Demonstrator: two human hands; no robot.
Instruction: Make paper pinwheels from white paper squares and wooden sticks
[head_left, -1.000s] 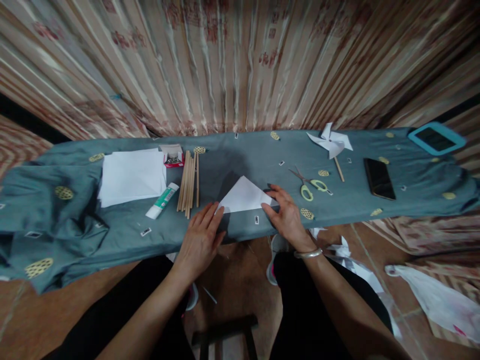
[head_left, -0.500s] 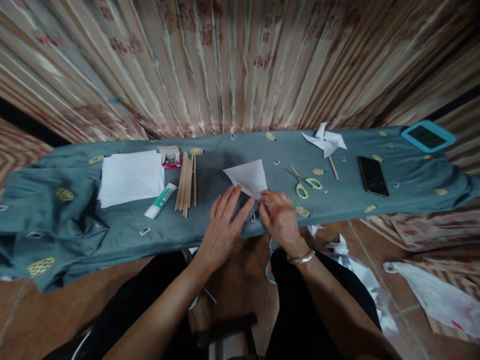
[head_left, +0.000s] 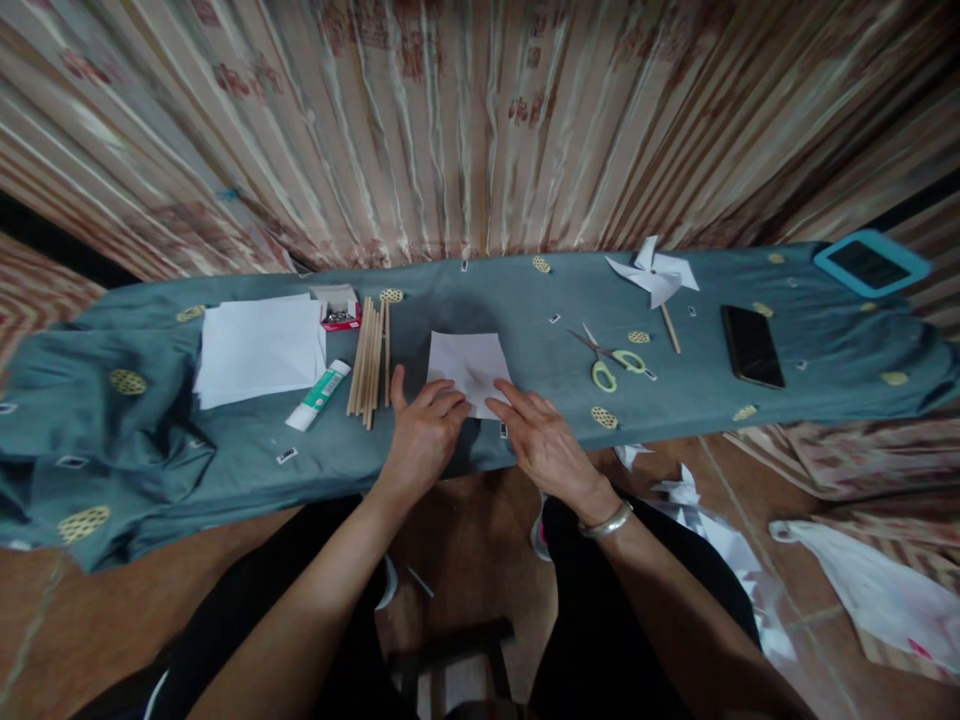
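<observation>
A square sheet of white paper point(head_left: 469, 362) lies opened out on the cloth in front of me, with faint creases near its middle. My left hand point(head_left: 424, 435) rests at its lower left edge, fingers over the paper and thumb stretched up apart from them. On the lower right edge, the outstretched fingertips of my right hand point(head_left: 544, 440) touch the sheet; a bracelet point(head_left: 607, 522) is round that wrist. To the right lie scissors point(head_left: 609, 358) with yellow-green handles, blades apart. Left of the sheet is a bundle of wooden sticks point(head_left: 366, 365).
Farther left are a paper stack point(head_left: 259, 350), a glue tube point(head_left: 319, 395) and a small red box point(head_left: 339, 308) of metal bits. A white pinwheel point(head_left: 655, 275), a phone point(head_left: 752, 346) and a blue-framed tablet point(head_left: 870, 265) lie right. Paper scraps point(head_left: 727, 550) litter the floor.
The paper has gone from a folded triangle to an opened square, slightly further left. My left hand has moved left with its thumb raised; my right hand has shifted slightly left and down.
</observation>
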